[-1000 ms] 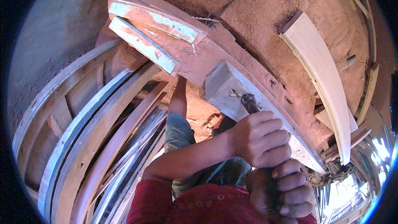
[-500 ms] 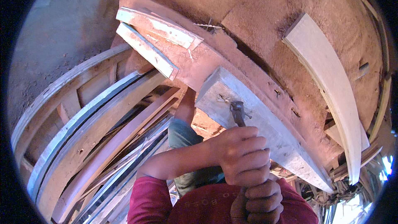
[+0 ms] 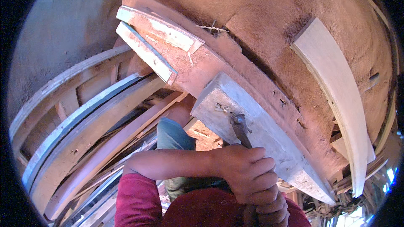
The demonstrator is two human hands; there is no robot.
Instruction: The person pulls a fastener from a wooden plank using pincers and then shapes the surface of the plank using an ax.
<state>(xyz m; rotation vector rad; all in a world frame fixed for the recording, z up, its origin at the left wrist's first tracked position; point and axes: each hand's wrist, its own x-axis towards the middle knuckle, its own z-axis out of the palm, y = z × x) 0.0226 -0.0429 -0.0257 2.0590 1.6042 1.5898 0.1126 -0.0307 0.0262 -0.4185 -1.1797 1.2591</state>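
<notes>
A thick, tapering wooden plank [image 3: 269,130], pale and grey-white on top, lies slanting in front of me. Against its face, near the wide end, rests the dark metal head of a hammer [image 3: 240,130]. My left hand [image 3: 248,172] is wrapped round the handle, its forearm crossing in from the left. Directly below it my right hand [image 3: 271,213] is closed round the lower handle, close to my red shirt. A rough, torn spot [image 3: 219,107] marks the plank beside the hammer head. Most of the handle is hidden by my fingers.
Two narrow whitish strips [image 3: 145,52] lie on a dusty reddish board [image 3: 202,65] at the far left of the plank. A curved pale timber [image 3: 336,84] lies on the right. Several curved beams [image 3: 80,120] are stacked at left. My bent knee [image 3: 172,132] is beside the plank.
Both hands have come down toward my body, and the hammer's handle has swung lower. Its head has shifted slightly down and left in the picture. My left elbow has moved left.
</notes>
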